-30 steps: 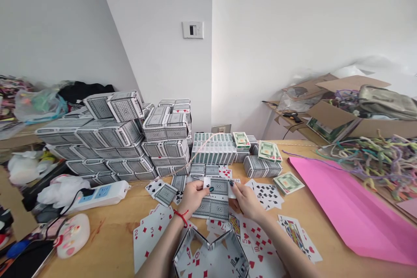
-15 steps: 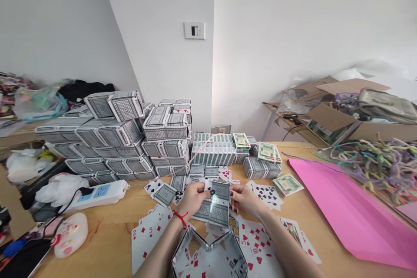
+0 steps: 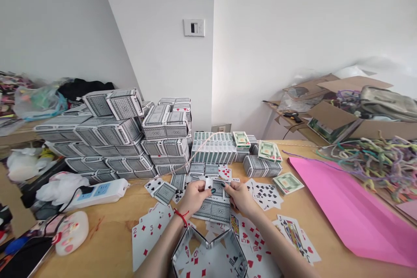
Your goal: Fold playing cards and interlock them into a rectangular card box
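In the head view, my left hand (image 3: pixel 194 199) pinches the left side of a piece of grey-backed playing cards (image 3: pixel 215 210), its thumb near a white edge. On the other side, my right hand (image 3: pixel 241 196) grips the same piece, thumb on the upper card. Several card backs make up the piece; my fingers hide part of its borders. Nearer to me, between my forearms, stands a heart-like frame of folded cards (image 3: pixel 213 243), with face-up cards visible inside it. Loose cards (image 3: pixel 151 230) lie beside my left forearm, and others (image 3: pixel 267 194) beyond my right hand.
Stacked card-covered blocks (image 3: pixel 107 132) rise at the back left. A row of card packs (image 3: pixel 213 150) and green card boxes (image 3: pixel 287 183) stand behind my hands. At left are a power strip (image 3: pixel 97 194) and a mouse (image 3: pixel 72 232); at right, pink paper (image 3: pixel 352 217) and tangled yarn (image 3: pixel 384 165).
My right thumb has moved left onto the upper card. A white edge now shows beside my left thumb. The heart-like frame has stayed in place.
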Tool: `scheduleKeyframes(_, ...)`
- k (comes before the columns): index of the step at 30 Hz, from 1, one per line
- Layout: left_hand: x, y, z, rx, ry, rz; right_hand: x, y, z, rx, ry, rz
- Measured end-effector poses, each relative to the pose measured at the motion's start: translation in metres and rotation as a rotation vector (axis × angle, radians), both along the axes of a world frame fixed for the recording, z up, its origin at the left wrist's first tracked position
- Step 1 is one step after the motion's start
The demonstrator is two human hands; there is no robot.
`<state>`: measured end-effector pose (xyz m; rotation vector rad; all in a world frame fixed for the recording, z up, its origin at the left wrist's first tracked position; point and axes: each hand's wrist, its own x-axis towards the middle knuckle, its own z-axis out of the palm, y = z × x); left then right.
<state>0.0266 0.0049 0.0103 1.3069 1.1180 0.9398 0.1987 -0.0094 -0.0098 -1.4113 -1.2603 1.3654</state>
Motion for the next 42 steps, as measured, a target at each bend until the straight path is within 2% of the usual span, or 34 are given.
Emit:
scheduleKeyframes(3,-0.001,0.001,-0.001,-0.006,-0.01,-0.057,0.002,-0.002,0.005,0.006,0.014,0.059)
scheduleKeyframes(6,-0.003,0.003,-0.003,-0.001,0.013,-0.027,0.003,-0.006,0.014,0.049,0.027,0.106)
scheduleKeyframes(10,-0.004,0.004,-0.006,0.022,0.046,0.021,0.001,-0.01,0.023,0.143,0.042,0.091)
scheduleKeyframes(13,-0.005,0.003,-0.004,0.059,0.018,-0.007,0.003,-0.011,0.021,0.095,0.04,0.123)
scheduleKeyframes(17,-0.007,0.0,0.002,0.071,-0.089,-0.042,0.007,-0.012,0.01,0.017,0.048,0.065)
scheduleKeyframes(21,-0.009,0.0,0.004,0.074,-0.091,-0.062,0.006,-0.013,0.011,0.031,0.044,0.064)
scheduleKeyframes(23,-0.009,0.001,0.002,0.065,-0.089,-0.018,0.006,-0.015,0.017,0.045,0.065,0.082)
scheduleKeyframes(27,-0.007,0.002,-0.001,0.067,-0.175,0.177,0.004,-0.02,0.031,0.09,0.11,0.189)
scheduleKeyframes(30,-0.009,0.001,0.001,0.017,-0.26,0.247,0.001,-0.02,0.032,0.097,0.096,0.174)
scheduleKeyframes(32,-0.01,-0.002,0.003,-0.044,-0.333,0.174,0.001,-0.018,0.026,0.049,0.154,0.074)
scheduleKeyframes(36,-0.011,-0.008,0.009,-0.092,-0.443,-0.11,0.006,-0.012,0.015,-0.037,0.378,-0.167)
scheduleKeyframes(39,-0.011,-0.012,0.013,-0.031,-0.482,-0.313,0.01,-0.012,0.017,-0.109,0.513,-0.24)
scheduleKeyframes(42,-0.01,-0.013,0.014,0.04,-0.466,-0.393,0.011,-0.014,0.022,-0.132,0.58,-0.226)
